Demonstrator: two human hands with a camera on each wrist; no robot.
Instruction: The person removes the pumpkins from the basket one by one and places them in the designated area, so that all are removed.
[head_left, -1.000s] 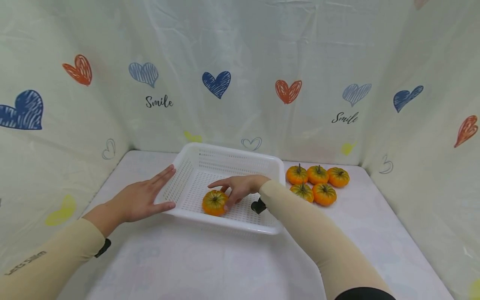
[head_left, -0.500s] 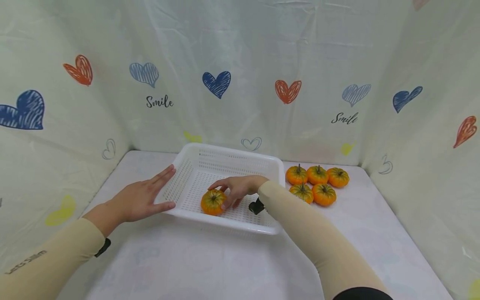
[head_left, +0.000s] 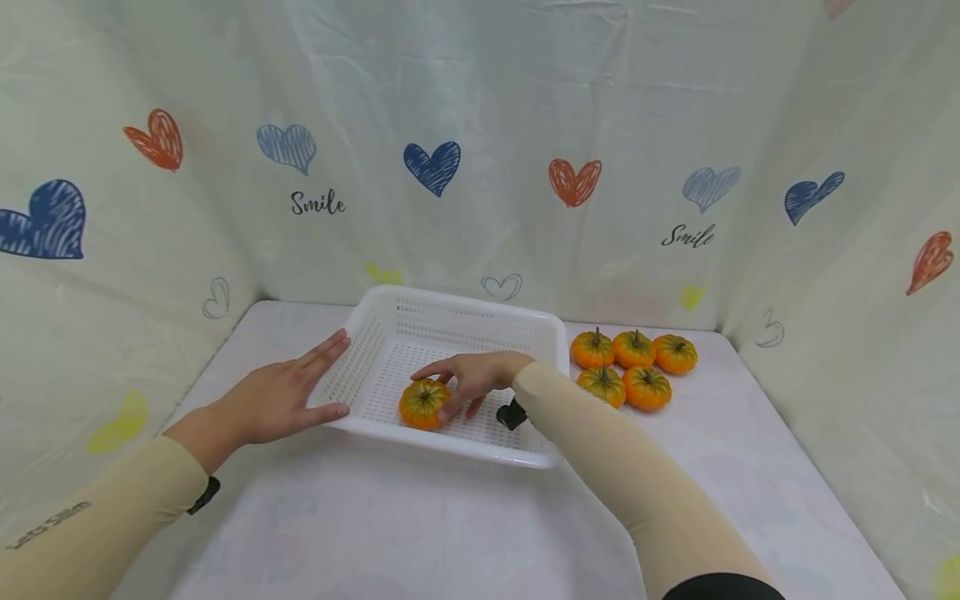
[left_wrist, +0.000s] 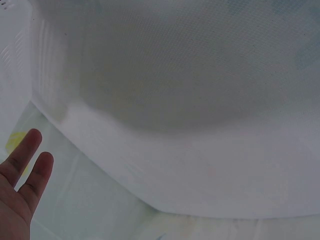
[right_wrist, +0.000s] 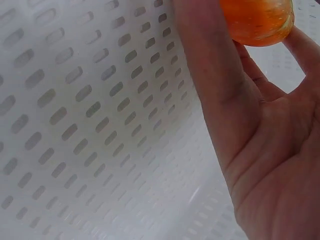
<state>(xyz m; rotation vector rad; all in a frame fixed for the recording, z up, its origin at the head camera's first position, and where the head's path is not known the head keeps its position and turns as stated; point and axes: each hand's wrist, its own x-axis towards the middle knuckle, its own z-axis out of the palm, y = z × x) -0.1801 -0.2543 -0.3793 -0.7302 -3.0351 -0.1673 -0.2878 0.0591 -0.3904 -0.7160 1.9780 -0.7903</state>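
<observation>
A small orange pumpkin with a green-streaked top (head_left: 422, 404) sits inside a white perforated plastic basket (head_left: 450, 447), toward its front. My right hand (head_left: 478, 377) reaches in over the basket's right side and grips this pumpkin from the right, thumb in front and fingers behind. In the right wrist view the pumpkin (right_wrist: 260, 22) shows between thumb and fingers, above the palm. My left hand (head_left: 273, 398) rests against the basket's left end with straight, spread fingers. Only two fingers and part of the palm of the left hand (left_wrist: 22, 185) appear in the left wrist view.
Several more small pumpkins (head_left: 634, 348) stand grouped in two rows on the white-covered table (head_left: 750, 467), right of the basket. A pale curtain (head_left: 495, 100) printed with hearts encloses the back and both sides.
The pumpkin in the basket has shifted slightly left, and my right hand has moved a little left and closed in around it. The left hand and the basket stay in place.
</observation>
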